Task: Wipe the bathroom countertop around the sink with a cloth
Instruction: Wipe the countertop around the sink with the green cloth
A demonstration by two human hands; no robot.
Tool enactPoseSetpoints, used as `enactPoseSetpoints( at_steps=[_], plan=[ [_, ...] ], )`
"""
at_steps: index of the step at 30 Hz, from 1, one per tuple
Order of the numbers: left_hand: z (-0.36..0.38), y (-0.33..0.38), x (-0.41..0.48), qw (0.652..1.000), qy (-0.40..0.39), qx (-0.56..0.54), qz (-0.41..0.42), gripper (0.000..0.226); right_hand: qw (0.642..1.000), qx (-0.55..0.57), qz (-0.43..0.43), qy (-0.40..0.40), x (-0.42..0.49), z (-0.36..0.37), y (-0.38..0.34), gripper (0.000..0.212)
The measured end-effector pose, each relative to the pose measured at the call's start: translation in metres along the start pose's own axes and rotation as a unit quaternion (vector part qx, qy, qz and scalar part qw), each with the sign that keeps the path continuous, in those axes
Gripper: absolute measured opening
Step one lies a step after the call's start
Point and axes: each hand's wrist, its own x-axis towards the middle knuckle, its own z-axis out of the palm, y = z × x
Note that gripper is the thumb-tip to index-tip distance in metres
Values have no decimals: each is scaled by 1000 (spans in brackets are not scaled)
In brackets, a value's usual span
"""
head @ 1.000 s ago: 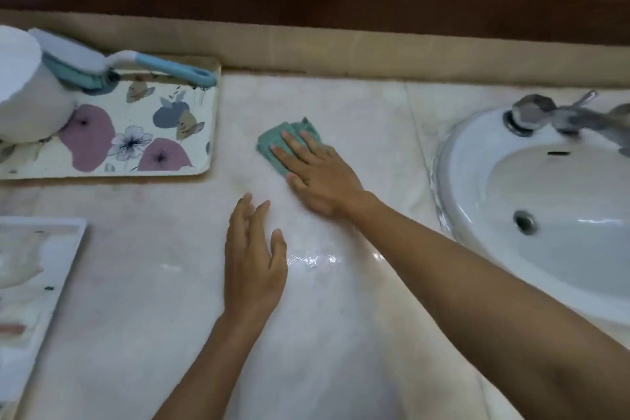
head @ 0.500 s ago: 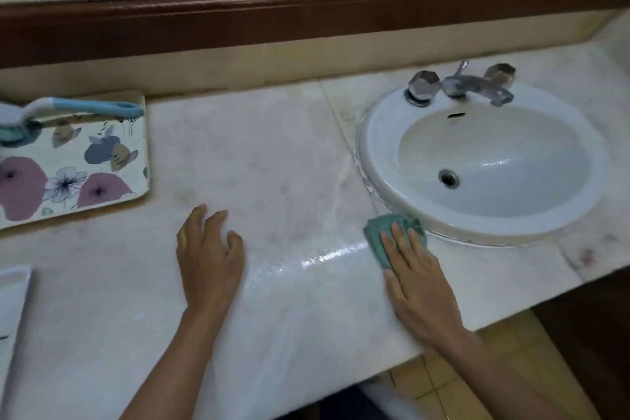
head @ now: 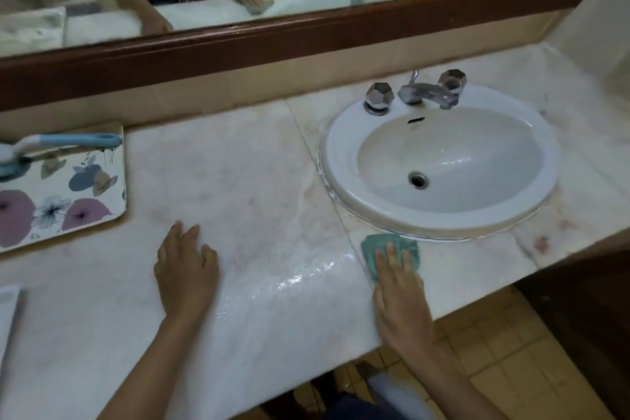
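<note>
A pale marble countertop (head: 238,181) carries a white oval sink (head: 341,147) at the right. A small green cloth (head: 373,247) lies flat on the counter just in front of the sink's rim. My right hand (head: 400,297) presses on the cloth with straight fingers, covering its near half. My left hand (head: 185,269) rests flat on the bare marble to the left, fingers spread, holding nothing. A wet, shiny streak (head: 296,278) runs between the two hands.
A floral tray (head: 68,201) with a blue-handled brush (head: 68,140) sits at the far left. Chrome taps (head: 417,94) stand behind the basin. A brown-framed mirror (head: 272,31) runs along the back wall. The counter's front edge drops to a tiled floor (head: 494,351).
My right hand slid the cloth from the counter's back middle, near the tray, to the front rim of the sink. The left hand stayed put. The view swung right.
</note>
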Motion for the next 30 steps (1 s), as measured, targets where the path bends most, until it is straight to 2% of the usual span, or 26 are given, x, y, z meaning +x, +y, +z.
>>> enactPoseSetpoints(
  at_steps=[2, 5, 6, 10, 12, 14, 16, 18, 20, 21, 22, 24, 27, 29, 30],
  plan=[
    [-1, 1, 1, 1000, -8, -3, -14, 43, 994, -29, -101, -37, 8, 11, -35, 67],
    [0, 5, -9, 999, -10, -16, -50, 42, 974, -51, -208, -70, 39, 20, -62, 66],
    [0, 8, -17, 998, -7, -24, -62, 41, 971, -49, -218, -84, 50, 22, -66, 65],
    [-2, 16, -76, 995, 9, -69, -70, 40, 982, -9, -161, -97, 60, 26, -93, 65],
    [-4, 12, -110, 997, 15, -54, -56, 48, 972, 38, -198, -120, 49, 30, -101, 68],
    [-7, 0, -135, 998, 15, -43, -48, 52, 948, 130, -245, -158, 37, 28, -106, 61],
    [-14, -15, -151, 998, 21, -39, -54, 50, 910, 283, -197, -232, 31, 13, -122, 49],
    [-23, -32, -163, 995, 47, -30, -78, 48, 838, 442, -52, -317, 34, -4, -148, 47],
    [-36, -50, -169, 989, 80, -23, -122, 47, 777, 516, 38, -359, 41, -15, -175, 37],
    [-43, -60, -171, 985, 95, -18, -144, 45, 771, 523, 40, -361, 45, -19, -190, 36],
    [-50, -70, -170, 981, 104, -11, -166, 44, 781, 515, 13, -354, 48, -21, -205, 37],
    [-64, -91, -165, 973, 107, 10, -205, 47, 827, 464, -79, -307, 55, -17, -234, 42],
    [-78, -118, -153, 972, 85, 44, -215, 53, 881, 316, -258, -241, 70, 8, -263, 48],
    [-80, -129, -148, 975, 71, 58, -204, 55, 886, 155, -382, -211, 80, 34, -273, 55],
    [-79, -133, -147, 976, 63, 70, -198, 56, 886, 85, -408, -205, 81, 49, -275, 57]
  ],
)
